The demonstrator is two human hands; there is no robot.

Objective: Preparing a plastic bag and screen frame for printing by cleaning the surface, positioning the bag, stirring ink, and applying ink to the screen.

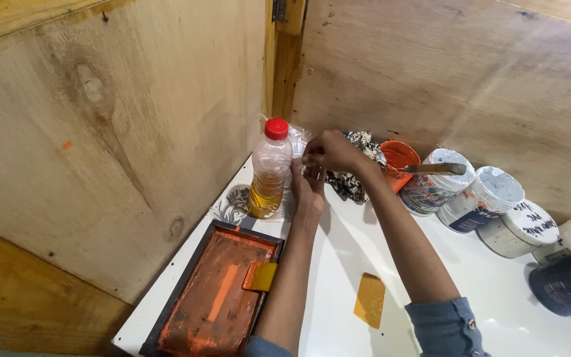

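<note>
My left hand (307,187) and my right hand (330,151) meet just right of a clear plastic bottle (270,170) with a red cap and yellow liquid in its lower part. Both hands pinch a small clear plastic wrapper (297,140) between the fingertips; what is inside is too small to tell. A patterned black-and-white cloth (353,182) lies behind my right hand. The bottle stands upright on the white surface (338,264), apart from my hands by a small gap.
A dark tray (216,297) smeared with orange paint holds a yellow scraper (260,276). Another yellow scraper (369,299) lies on the white surface. An orange paint cup (398,158) and several white tubs (490,198) line the right. Plywood walls (133,132) close in behind.
</note>
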